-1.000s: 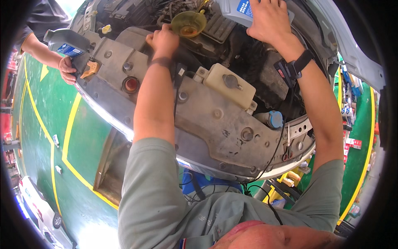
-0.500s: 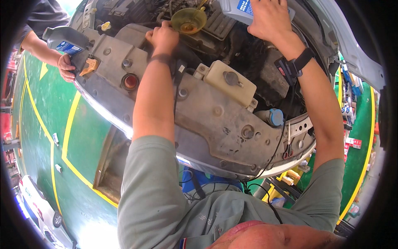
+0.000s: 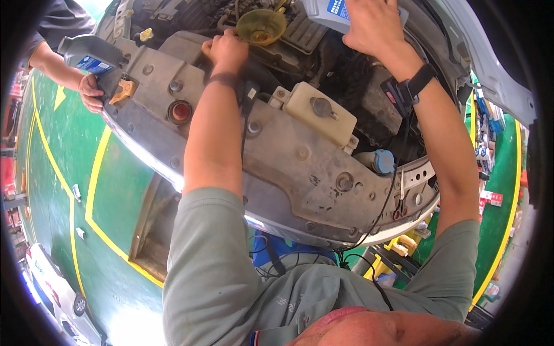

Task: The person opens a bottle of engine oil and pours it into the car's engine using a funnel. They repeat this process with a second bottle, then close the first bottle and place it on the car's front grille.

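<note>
My right hand (image 3: pixel 374 26) is spread over the side of a grey plastic oil bottle (image 3: pixel 321 10) with a blue label, gripping it above the engine bay. A translucent yellow funnel (image 3: pixel 249 26) stands left of the bottle, with amber liquid in its bowl. The bottle's mouth and any stream are not clearly visible. My left hand (image 3: pixel 227 51) is closed beside the funnel, knuckles up, at the rear edge of the front cover; whatever its fingers hold is hidden.
A dark grey bottle (image 3: pixel 91 55) stands on the front cover (image 3: pixel 288 173), near another person's hand (image 3: pixel 91 92). A cream reservoir (image 3: pixel 320 113) and a blue cap (image 3: pixel 384 161) lie between my arms. A black cable (image 3: pixel 385 210) hangs over the car's front. Scissors (image 3: pixel 400 207) lie near the right edge.
The funnel has shifted very slightly left, and the liquid pool in its bowl looks a little different. Both my hands and the bottle stay almost where they were.
</note>
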The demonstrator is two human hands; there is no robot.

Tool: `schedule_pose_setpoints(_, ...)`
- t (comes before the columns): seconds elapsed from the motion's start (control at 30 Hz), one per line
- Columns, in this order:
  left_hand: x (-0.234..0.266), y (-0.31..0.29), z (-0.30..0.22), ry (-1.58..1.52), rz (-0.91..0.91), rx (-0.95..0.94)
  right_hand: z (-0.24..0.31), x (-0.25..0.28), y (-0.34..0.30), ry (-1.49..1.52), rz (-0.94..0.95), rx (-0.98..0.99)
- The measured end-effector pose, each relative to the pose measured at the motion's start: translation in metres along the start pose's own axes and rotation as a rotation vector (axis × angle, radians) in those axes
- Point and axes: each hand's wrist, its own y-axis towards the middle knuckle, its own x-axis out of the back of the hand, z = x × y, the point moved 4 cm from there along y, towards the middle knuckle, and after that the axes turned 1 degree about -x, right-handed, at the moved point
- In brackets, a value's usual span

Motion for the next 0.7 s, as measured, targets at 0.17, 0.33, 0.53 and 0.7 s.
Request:
schedule_pose_setpoints(0.17,0.0,0.0,0.0,0.001,0.011,-0.002,0.0,-0.005,0.0,-0.04,-0.039,0.025)
schedule_pose_setpoints(0.33,0.005,-0.001,-0.002,0.039,0.061,0.011,0.001,-0.002,0.001,-0.012,-0.008,0.02)
schedule_pose_setpoints(0.53,0.007,0.0,-0.002,0.034,0.096,0.033,0.004,0.0,0.003,-0.034,-0.04,0.043)
schedule_pose_setpoints(0.7,0.003,0.0,-0.004,0.029,0.07,0.013,-0.011,-0.036,0.002,-0.034,0.067,0.039)
